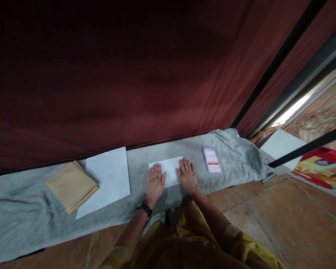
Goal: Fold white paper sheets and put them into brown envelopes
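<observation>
A small white sheet of paper [170, 172] lies flat on a grey cloth, between my two hands. My left hand [155, 184] rests palm down on its left edge, fingers stretched out, with a dark band on the wrist. On the right edge my right hand [187, 175] lies flat too, its fingers extended. To the left are larger white sheets [110, 179], partly covered by a stack of brown paper envelopes [71, 185]. A pixelated card or booklet [212, 160] with a red stripe sits right of my right hand.
The grey cloth [140, 160] covers a long, narrow surface, bunched at its right end. Behind it hangs a dark red curtain [128, 93]. A black pole [277, 63] slants at the right, near a red and yellow box [322, 170]. Below is a tiled floor [282, 213].
</observation>
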`<control>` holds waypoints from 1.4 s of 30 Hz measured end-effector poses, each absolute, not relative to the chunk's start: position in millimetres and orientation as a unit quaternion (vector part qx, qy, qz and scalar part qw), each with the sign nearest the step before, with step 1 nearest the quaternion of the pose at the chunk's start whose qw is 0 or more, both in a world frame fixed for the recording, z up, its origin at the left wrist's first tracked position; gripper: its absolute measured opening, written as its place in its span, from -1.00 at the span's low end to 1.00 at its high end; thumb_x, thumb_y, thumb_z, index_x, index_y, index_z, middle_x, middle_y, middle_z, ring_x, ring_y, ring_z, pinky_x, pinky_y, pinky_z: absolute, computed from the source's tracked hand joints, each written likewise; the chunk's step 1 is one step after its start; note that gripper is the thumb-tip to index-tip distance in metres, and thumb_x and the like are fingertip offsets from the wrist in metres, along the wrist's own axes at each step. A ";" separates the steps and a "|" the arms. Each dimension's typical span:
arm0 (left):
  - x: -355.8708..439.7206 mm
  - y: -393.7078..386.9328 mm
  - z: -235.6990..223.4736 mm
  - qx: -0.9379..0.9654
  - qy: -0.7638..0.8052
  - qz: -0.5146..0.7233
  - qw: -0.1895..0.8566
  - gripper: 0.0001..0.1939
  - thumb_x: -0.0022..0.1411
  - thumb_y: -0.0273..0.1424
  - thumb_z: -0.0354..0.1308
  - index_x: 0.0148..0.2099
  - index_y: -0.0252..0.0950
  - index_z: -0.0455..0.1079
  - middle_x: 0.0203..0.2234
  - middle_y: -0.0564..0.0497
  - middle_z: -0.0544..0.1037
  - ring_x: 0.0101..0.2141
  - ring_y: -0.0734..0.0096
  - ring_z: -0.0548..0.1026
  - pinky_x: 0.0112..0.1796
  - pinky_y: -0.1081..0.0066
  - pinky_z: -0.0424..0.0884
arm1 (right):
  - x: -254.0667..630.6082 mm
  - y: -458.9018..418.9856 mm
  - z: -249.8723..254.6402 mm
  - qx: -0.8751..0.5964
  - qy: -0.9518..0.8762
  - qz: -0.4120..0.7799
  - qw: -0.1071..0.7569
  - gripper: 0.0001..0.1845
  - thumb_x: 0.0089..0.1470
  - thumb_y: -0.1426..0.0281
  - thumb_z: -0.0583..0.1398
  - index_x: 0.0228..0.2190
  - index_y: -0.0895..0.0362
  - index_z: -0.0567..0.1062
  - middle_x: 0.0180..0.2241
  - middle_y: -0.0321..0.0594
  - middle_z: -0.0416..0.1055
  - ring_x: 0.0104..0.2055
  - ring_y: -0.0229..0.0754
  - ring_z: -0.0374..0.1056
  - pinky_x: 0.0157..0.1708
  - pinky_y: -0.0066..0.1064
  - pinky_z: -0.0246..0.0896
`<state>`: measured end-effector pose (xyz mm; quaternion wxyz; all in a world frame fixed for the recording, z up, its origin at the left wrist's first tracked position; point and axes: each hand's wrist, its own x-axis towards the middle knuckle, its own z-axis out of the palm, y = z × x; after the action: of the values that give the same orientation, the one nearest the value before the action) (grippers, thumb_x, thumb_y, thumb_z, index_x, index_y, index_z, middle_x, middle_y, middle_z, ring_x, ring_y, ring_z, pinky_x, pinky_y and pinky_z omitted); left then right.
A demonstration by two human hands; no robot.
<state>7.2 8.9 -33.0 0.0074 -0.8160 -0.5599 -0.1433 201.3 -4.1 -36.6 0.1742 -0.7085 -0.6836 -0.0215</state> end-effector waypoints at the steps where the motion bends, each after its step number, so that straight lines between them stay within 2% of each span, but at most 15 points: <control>1: 14.9 4.5 -33.0 -0.832 -0.534 -0.147 -0.003 -0.40 0.51 -0.24 -0.26 0.47 -0.40 0.00 0.39 -0.21 0.17 0.40 0.14 0.06 0.35 0.01 0.08 | 201.1 -4.2 -36.0 -0.708 -0.684 -0.021 0.173 -0.38 0.42 0.20 -0.07 0.36 0.25 0.16 0.36 0.08 0.12 0.38 0.12 0.09 0.34 0.05 -0.12; 5: 39.4 -20.1 -35.2 -0.879 -0.451 -0.148 -0.038 -0.40 0.50 -0.24 -0.19 0.47 -0.36 -0.02 0.38 -0.20 0.20 0.38 0.16 0.11 0.32 0.01 0.16 | 202.4 -4.8 -35.3 -0.702 -0.692 -0.019 0.167 -0.38 0.42 0.21 -0.06 0.37 0.24 0.14 0.37 0.07 0.10 0.39 0.12 0.07 0.34 0.06 -0.13; 12: 16.3 -57.1 -31.6 -0.905 -0.408 -0.122 -0.025 -0.34 0.49 -0.11 -0.15 0.45 -0.41 0.01 0.38 -0.23 0.19 0.38 0.18 0.11 0.33 0.08 0.13 | 198.2 -7.0 -32.3 -0.695 -0.698 -0.014 0.175 -0.41 0.41 0.28 -0.07 0.34 0.30 0.18 0.38 0.12 0.09 0.41 0.10 0.03 0.36 0.07 -0.16; 15: 9.4 -64.4 -26.5 -0.906 -0.407 -0.116 -0.022 -0.35 0.49 -0.08 -0.13 0.42 -0.40 0.09 0.36 -0.23 0.24 0.37 0.17 0.16 0.33 0.10 0.12 | 188.9 -9.9 -20.1 -0.622 -0.764 -0.005 0.172 -0.43 0.41 0.27 -0.07 0.34 0.18 0.20 0.42 -0.04 0.02 0.45 0.03 -0.05 0.40 0.05 -0.23; 17: 9.4 -66.3 -24.0 -0.904 -0.411 -0.112 -0.024 -0.36 0.48 -0.08 -0.11 0.40 -0.42 0.14 0.34 -0.24 0.28 0.36 0.15 0.18 0.33 0.11 0.12 | 184.4 -11.7 -10.6 -0.572 -0.803 -0.002 0.164 -0.45 0.41 0.23 -0.05 0.34 0.08 0.22 0.44 -0.14 -0.03 0.46 0.03 -0.10 0.42 0.10 -0.33; 19: 10.7 -66.9 -23.0 -0.907 -0.407 -0.109 -0.025 -0.36 0.48 -0.07 -0.11 0.38 -0.42 0.17 0.33 -0.24 0.30 0.35 0.13 0.19 0.33 0.11 0.12 | 183.3 -12.2 -3.9 -0.552 -0.819 0.007 0.154 -0.46 0.41 0.22 -0.06 0.33 0.07 0.24 0.43 -0.16 0.01 0.46 0.04 -0.08 0.42 0.16 -0.38; 22: 11.9 -67.8 -24.5 -0.907 -0.407 -0.107 -0.019 -0.36 0.48 -0.06 -0.12 0.36 -0.43 0.20 0.30 -0.26 0.33 0.33 0.12 0.23 0.33 0.09 0.10 | 186.8 -9.5 -2.1 -0.499 -0.856 0.060 0.124 -0.48 0.42 0.28 -0.10 0.30 0.10 0.28 0.38 -0.16 0.15 0.42 -0.05 0.04 0.43 0.03 -0.25; 25: 11.7 -68.5 -26.1 -0.903 -0.417 -0.102 -0.019 -0.37 0.48 -0.06 -0.14 0.34 -0.43 0.23 0.27 -0.27 0.37 0.33 0.12 0.25 0.34 0.08 0.09 | 190.6 -2.7 -7.4 -0.449 -0.883 0.108 0.088 -0.48 0.41 0.30 -0.08 0.31 0.08 0.27 0.38 -0.19 0.13 0.42 -0.10 0.05 0.41 -0.08 -0.13; 31: 10.5 -66.3 -20.7 -0.906 -0.409 -0.104 -0.042 -0.35 0.49 -0.06 -0.17 0.43 -0.34 0.10 0.37 -0.17 0.24 0.38 0.20 0.13 0.36 0.12 0.04 | 192.2 25.6 -18.3 -0.474 -0.873 0.095 0.068 -0.44 0.39 0.31 -0.07 0.36 0.06 0.16 0.40 -0.22 0.06 0.44 -0.08 0.00 0.41 -0.02 -0.14; 37: 9.3 -65.1 -19.5 -0.909 -0.404 -0.094 -0.047 -0.35 0.50 -0.06 -0.18 0.43 -0.36 0.09 0.39 -0.15 0.17 0.39 0.22 0.09 0.36 0.15 0.05 | 189.1 53.5 -22.7 -0.512 -0.852 0.053 0.099 -0.45 0.41 0.27 -0.07 0.34 0.10 0.20 0.40 -0.21 0.08 0.42 -0.08 0.03 0.41 -0.08 -0.13; 42: 9.0 -64.7 -20.2 -0.909 -0.403 -0.098 -0.047 -0.36 0.50 -0.06 -0.17 0.42 -0.36 0.10 0.39 -0.16 0.19 0.38 0.22 0.11 0.35 0.16 0.07 | 193.3 37.0 -24.7 -0.513 -0.850 0.039 0.111 -0.47 0.41 0.29 -0.03 0.33 0.09 0.23 0.39 -0.18 0.11 0.42 -0.06 0.03 0.40 -0.05 -0.15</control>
<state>9.0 -64.7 -20.2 -0.0472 -0.9086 -0.4034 -0.0977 193.3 37.0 -24.7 0.1107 -0.5135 -0.8501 0.0388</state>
